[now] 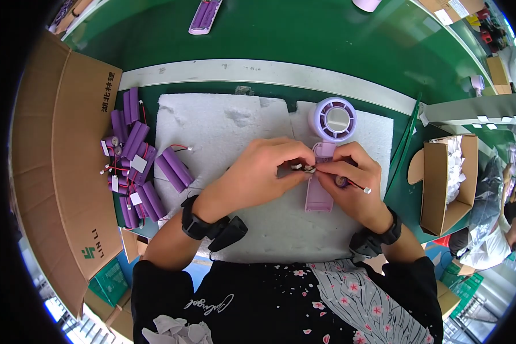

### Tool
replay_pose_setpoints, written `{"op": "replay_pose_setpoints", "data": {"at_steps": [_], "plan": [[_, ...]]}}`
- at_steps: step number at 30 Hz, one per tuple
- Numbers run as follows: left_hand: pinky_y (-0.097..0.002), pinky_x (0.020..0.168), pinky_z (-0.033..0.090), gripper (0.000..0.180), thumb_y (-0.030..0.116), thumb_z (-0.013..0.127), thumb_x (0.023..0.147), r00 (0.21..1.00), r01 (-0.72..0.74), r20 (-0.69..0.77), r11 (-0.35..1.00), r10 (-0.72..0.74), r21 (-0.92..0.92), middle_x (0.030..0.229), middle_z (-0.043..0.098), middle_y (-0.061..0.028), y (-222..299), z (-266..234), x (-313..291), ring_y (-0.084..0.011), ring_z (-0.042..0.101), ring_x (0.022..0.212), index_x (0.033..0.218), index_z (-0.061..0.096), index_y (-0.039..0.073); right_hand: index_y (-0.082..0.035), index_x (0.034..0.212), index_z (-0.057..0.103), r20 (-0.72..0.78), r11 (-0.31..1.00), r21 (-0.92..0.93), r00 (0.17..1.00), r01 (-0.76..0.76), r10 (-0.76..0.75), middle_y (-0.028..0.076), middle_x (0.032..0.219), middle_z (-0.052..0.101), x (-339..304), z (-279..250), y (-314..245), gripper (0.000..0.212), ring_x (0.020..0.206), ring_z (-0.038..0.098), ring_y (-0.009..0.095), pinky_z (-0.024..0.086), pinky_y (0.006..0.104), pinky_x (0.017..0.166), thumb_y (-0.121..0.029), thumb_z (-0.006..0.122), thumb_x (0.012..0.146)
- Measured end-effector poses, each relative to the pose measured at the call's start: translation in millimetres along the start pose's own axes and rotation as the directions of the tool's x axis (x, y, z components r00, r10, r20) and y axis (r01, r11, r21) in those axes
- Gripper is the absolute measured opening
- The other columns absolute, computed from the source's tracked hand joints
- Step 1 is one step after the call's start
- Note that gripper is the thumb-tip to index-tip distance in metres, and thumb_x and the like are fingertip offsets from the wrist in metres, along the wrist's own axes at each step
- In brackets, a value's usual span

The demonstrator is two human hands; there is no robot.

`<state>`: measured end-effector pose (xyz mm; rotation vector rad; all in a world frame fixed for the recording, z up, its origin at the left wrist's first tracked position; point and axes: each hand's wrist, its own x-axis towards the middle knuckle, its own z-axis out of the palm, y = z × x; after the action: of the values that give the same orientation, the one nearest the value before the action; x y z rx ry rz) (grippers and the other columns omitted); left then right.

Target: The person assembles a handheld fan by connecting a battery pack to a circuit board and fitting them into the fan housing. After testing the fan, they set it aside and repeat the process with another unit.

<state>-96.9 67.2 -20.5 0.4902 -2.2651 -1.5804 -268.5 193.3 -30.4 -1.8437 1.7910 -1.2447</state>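
Head view, clock read from where the fingers meet. Left hand (269, 169): thumb and index finger pinched nearly together, gripping a small part (308, 168), exact kind too small to tell. Right hand (352, 180): fingertips pinched onto the same part from the 3 o'clock side, other fingers curled. The round end of a battery (341, 182) shows among the right fingers; can't tell if gripped or just resting there. Thin wires with a white plug (367, 190) poke out over that hand.

Purple fan (333, 118): round head just off at 1 o'clock, its open pink handle (319, 202) running beneath the hands toward 6. Fan lies on white foam board (229, 126), foam on green tabletop (406, 200).

At 9 o'clock: one purple battery pack (175, 170) by the foam's edge, then a heap of wired packs (135, 140), then a big cardboard box (83, 155). At 11, far off: purple case (204, 16) with batteries inside. Between 2 and 3: long thin green tool (405, 140). At 3: small open carton (436, 189) with white pieces. Far 4: co-worker in white top (490, 249).
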Motion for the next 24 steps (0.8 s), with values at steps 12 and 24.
{"op": "replay_pose_setpoints", "data": {"at_steps": [12,24], "plan": [[-0.0309,0.068,0.053,0.028,-0.009,0.070,0.069,0.984,-0.116,-0.120,0.983,0.133,0.143,0.096,0.063,-0.0092,-4.2,6.5,-9.0,-0.0233,0.064,0.080,0.090,0.070,0.009,-0.004,0.080,0.071,0.028,0.999,-0.045,1.000,0.006,-0.005,0.005,0.086,0.054,2.9,-0.1,-4.7,0.022,0.062,0.058,0.016,0.047,0.0266,0.055,0.003,0.081,0.061],[-0.0299,0.069,0.053,0.025,-0.009,0.067,0.074,0.993,-0.046,-0.114,0.999,0.042,-0.027,0.098,0.063,-0.0099,5.1,12.6,-6.4,-0.0230,0.065,0.081,0.094,0.067,0.006,-0.004,0.090,0.069,0.088,0.994,-0.093,0.995,0.064,-0.055,0.008,0.091,0.055,1.4,-3.2,-2.3,0.027,0.065,0.060,0.019,0.048,0.0289,0.055,0.002,0.077,0.065]]}}
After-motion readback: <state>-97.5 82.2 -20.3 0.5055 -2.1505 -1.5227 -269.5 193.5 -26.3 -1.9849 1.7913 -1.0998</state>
